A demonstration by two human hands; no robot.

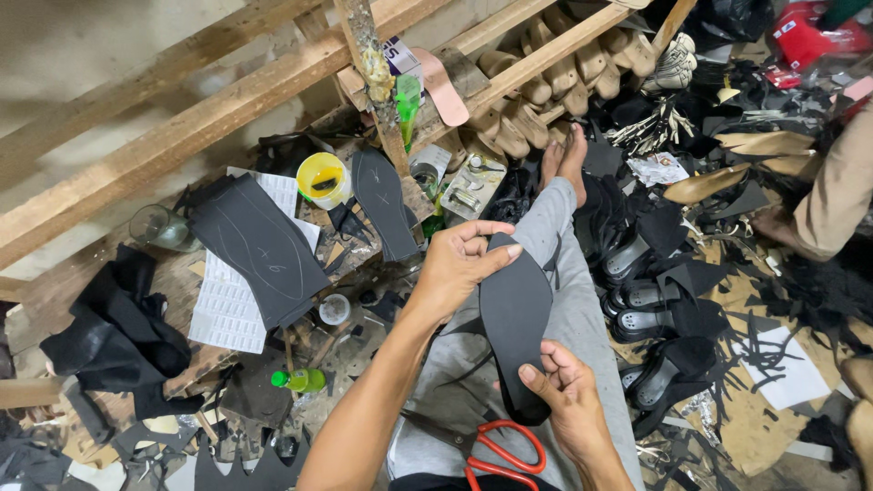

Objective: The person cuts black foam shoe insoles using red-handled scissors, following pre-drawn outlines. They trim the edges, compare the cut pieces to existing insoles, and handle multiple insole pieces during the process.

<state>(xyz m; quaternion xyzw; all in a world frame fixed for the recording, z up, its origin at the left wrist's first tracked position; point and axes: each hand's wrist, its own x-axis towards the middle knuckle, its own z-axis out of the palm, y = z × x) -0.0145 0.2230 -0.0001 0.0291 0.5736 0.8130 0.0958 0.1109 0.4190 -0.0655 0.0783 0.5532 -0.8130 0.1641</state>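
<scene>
A black shoe-sole cutout lies lengthwise over my lap, held at both ends. My left hand grips its far pointed tip with thumb and fingers. My right hand pinches the near rounded end. Red-handled scissors rest on my grey trousers just below the sole, between my forearms.
A low cluttered bench at the left carries black sheets marked with sole outlines, a yellow pot, a glass and a green bottle. Black sandals and scraps cover the floor at the right. Wooden lasts fill a rack ahead. Another person's leg is at the right.
</scene>
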